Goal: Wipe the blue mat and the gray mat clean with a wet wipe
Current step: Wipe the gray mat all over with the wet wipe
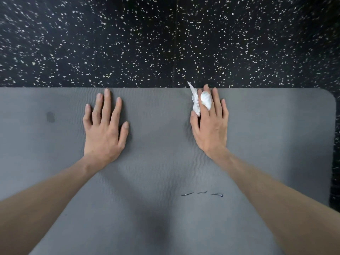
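Crumpled white wipe (199,100) apparently wraps right hand's (209,126) forefinger on ribbed gray mat (160,144).

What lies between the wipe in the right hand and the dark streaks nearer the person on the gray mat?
Nothing visible. The right hand holds the wet wipe at the gray mat's far edge; the dark streaks lie nearer the person, with only bare mat between.

No readable text, label, brand or number shows anywhere; dark marks on the gray mat (165,172) spell nothing legible
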